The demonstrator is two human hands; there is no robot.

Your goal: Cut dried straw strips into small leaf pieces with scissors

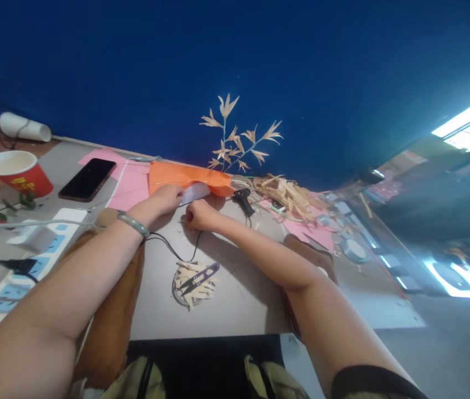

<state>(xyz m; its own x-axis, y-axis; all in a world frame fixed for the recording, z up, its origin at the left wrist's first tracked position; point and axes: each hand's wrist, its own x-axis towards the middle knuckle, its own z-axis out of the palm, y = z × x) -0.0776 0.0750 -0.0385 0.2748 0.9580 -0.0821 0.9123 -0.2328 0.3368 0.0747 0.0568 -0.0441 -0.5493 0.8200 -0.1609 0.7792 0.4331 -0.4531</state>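
Note:
My left hand (167,199), with a bangle on its wrist, is closed at the left end of a pale whitish strip (195,193). What its fingers grip, if anything, is hidden. Close beside it, my right hand (201,215) is curled low over the table, fingertips pinched together; anything between them is too small to make out. An orange sheet (189,176) lies just behind both hands. Nearer to me, thread snips (199,279) with a purple handle rest on a round dish (175,293) of cut straw-coloured strips.
A black glue gun (243,201) lies right of my hands, near dried husks (287,197). Behind stands a branch with straw-like flowers (235,138). At left are a phone (88,179), a red paper cup (25,174) and a power strip (46,266). A black cord (170,245) crosses the table.

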